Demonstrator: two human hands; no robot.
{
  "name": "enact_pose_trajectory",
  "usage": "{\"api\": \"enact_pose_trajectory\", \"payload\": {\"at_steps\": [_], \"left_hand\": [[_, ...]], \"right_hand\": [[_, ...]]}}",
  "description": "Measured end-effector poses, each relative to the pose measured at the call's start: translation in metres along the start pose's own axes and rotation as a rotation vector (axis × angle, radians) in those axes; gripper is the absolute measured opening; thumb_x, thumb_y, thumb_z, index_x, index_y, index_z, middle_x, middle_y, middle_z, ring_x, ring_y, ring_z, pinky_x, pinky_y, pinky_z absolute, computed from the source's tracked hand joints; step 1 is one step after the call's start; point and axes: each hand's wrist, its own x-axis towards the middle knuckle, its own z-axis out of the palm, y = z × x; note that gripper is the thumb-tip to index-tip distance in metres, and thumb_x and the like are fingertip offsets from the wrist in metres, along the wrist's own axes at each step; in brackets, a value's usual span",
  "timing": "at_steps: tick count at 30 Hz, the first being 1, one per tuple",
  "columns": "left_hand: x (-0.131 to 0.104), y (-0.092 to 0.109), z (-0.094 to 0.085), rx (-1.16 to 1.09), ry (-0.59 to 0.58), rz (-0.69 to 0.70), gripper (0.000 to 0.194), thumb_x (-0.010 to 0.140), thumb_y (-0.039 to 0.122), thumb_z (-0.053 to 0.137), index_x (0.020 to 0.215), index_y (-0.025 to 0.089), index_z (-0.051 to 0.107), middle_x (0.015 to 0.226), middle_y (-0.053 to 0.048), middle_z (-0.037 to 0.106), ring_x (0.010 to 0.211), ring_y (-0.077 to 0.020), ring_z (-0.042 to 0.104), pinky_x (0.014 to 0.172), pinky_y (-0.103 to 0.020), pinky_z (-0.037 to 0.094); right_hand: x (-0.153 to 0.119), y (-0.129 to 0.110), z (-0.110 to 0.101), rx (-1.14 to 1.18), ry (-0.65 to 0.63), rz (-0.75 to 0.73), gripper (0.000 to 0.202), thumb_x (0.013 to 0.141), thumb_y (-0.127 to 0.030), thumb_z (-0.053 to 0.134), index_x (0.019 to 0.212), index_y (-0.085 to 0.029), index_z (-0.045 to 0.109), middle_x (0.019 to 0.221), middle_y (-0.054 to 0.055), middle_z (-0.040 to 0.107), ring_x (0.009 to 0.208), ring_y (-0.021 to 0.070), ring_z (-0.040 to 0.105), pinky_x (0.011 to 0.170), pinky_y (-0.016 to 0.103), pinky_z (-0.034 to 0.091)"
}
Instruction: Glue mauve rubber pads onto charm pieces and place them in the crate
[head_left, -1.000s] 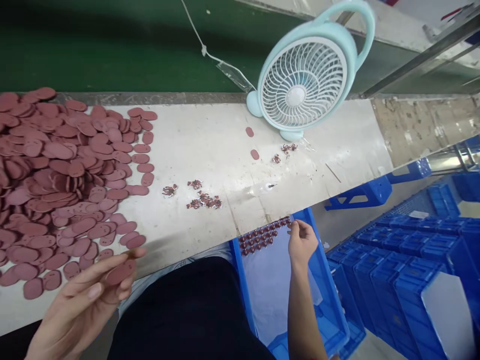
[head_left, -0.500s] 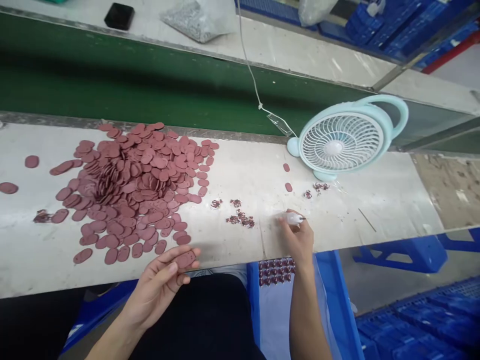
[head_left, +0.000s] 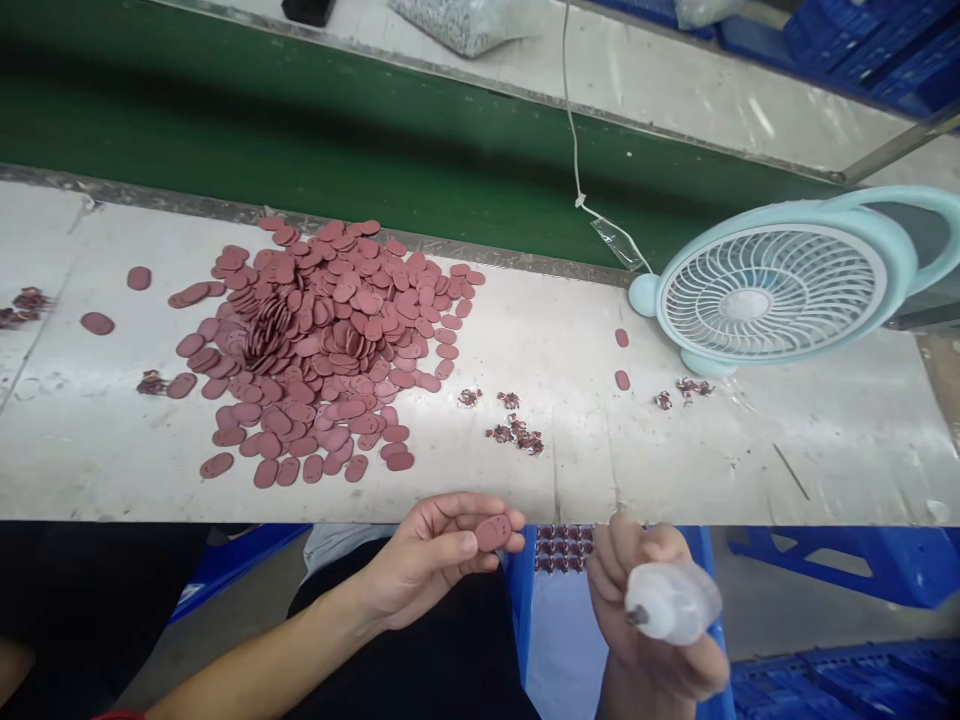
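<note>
Between the thumb and fingers of my left hand (head_left: 420,560) is a flat reddish-brown oval piece (head_left: 493,533) with small holes in its face. My right hand (head_left: 637,610) is closed around a translucent squeeze bottle (head_left: 675,602), its dark narrow tip turned towards me and to the left. Both hands are in front of the table's near edge, apart from each other. A large heap of similar oval pieces (head_left: 330,340) lies on the white table (head_left: 525,330) to the left. Small shiny brown-and-silver parts (head_left: 517,432) sit in loose clusters right of the heap.
A light-blue fan (head_left: 772,290) stands on the table at the right, its cord (head_left: 574,130) running upward. Below the table edge, a blue crate (head_left: 525,600) holds rows of small brown parts (head_left: 562,547). A bag of small grey pieces (head_left: 465,22) lies on the back shelf.
My right hand has lifted the bottle off the table area and brought it nearer, tip turned. My left hand has moved right with the oval piece. The view has shifted left.
</note>
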Motion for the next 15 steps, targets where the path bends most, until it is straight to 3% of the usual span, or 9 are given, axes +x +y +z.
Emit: {"api": "enact_pose_trajectory", "payload": {"at_steps": [3,7,10,13,15], "left_hand": [[0.000,-0.003,-0.001,-0.023,0.003,0.008,0.041,0.073,0.016,0.087,0.112,0.022,0.079,0.118,-0.008,0.079,0.107,-0.0204,0.075,0.084,-0.019,0.058],[-0.001,-0.006,-0.004,-0.039,-0.002,0.042,0.040,0.071,0.015,0.088,0.110,0.020,0.079,0.115,-0.007,0.079,0.103,-0.0177,0.075,0.093,-0.022,0.057],[-0.002,-0.007,-0.005,0.001,-0.008,0.042,0.038,0.074,0.016,0.085,0.111,0.023,0.078,0.115,-0.007,0.077,0.096,-0.0199,0.076,0.076,-0.025,0.064],[-0.002,-0.008,-0.005,0.063,-0.019,0.038,0.037,0.076,0.016,0.083,0.112,0.025,0.078,0.117,-0.008,0.075,0.087,-0.0212,0.077,0.052,-0.020,0.058],[-0.002,-0.007,-0.005,0.086,-0.006,0.052,0.039,0.074,0.013,0.084,0.111,0.024,0.078,0.119,-0.009,0.076,0.084,-0.0193,0.077,0.055,-0.019,0.057]], "right_hand": [[0.007,-0.001,0.006,0.267,0.069,0.168,0.045,0.064,-0.055,0.086,0.091,-0.030,0.060,0.069,-0.006,0.022,0.053,0.0117,0.011,0.034,0.025,0.009],[0.011,0.009,0.015,0.508,0.032,0.303,0.045,0.061,-0.034,0.089,0.093,-0.027,0.059,0.072,-0.005,0.029,0.053,0.0097,0.018,0.031,0.021,0.011],[0.011,0.017,0.022,0.653,0.036,0.383,0.047,0.063,-0.025,0.089,0.100,-0.025,0.060,0.074,-0.004,0.036,0.055,0.0088,0.027,0.031,0.017,0.017],[0.013,0.021,0.028,0.699,0.047,0.414,0.046,0.069,-0.030,0.087,0.105,-0.024,0.060,0.072,-0.006,0.036,0.053,0.0081,0.027,0.032,0.017,0.021],[0.014,0.021,0.029,0.693,0.031,0.424,0.041,0.075,-0.039,0.084,0.105,-0.023,0.061,0.069,-0.007,0.034,0.050,0.0070,0.022,0.033,0.018,0.021]]}}
